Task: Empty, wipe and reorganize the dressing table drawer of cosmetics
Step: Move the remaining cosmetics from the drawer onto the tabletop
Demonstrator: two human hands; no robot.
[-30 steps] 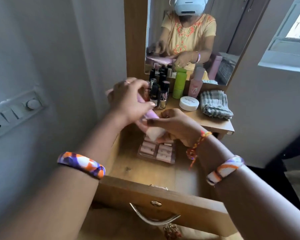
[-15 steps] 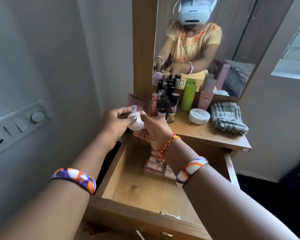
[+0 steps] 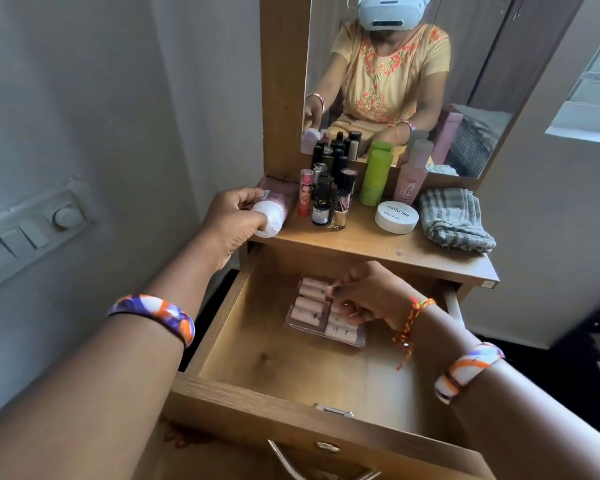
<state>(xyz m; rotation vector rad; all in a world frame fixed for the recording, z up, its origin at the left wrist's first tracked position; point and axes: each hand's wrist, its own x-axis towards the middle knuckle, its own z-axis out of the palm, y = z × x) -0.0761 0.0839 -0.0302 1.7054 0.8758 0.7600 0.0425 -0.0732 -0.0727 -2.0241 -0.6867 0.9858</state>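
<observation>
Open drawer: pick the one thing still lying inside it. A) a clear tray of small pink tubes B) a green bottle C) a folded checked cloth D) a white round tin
A: the only item in the drawer is the clear tray of small pink tubes, which the right hand is reaching onto; the other three stand on the tabletop above.

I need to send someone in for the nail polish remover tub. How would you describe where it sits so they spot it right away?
Start at the mirror and drop to the wooden shelf beneath it. The tub sits near the front, between the green bottle and the folded checked cloth. It is the only low, round white container, lid printed NAIL POLISH.
</observation>
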